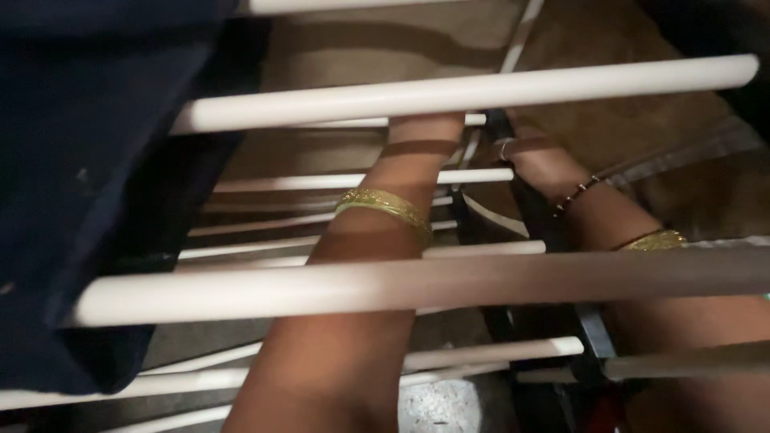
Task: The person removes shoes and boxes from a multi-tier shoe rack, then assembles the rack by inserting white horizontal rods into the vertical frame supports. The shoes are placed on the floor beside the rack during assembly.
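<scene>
both arms thrust down between white rods of drying rack [449, 95]. left hand [425, 128] and right hand [533, 156] meeting at black frame joint [493, 128] below. fingers hidden behind rod, state unclear. dark blue cloth [88, 176] draped at left. likely adjusting joint; next move calls for firm grip there.

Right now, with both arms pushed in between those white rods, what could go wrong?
1. The gold bangle on the left wrist, or the beaded bracelet on the right, might catch on a white rod.
2. The dark garment hanging on the rods could slip off if the rack is jolted.
</scene>
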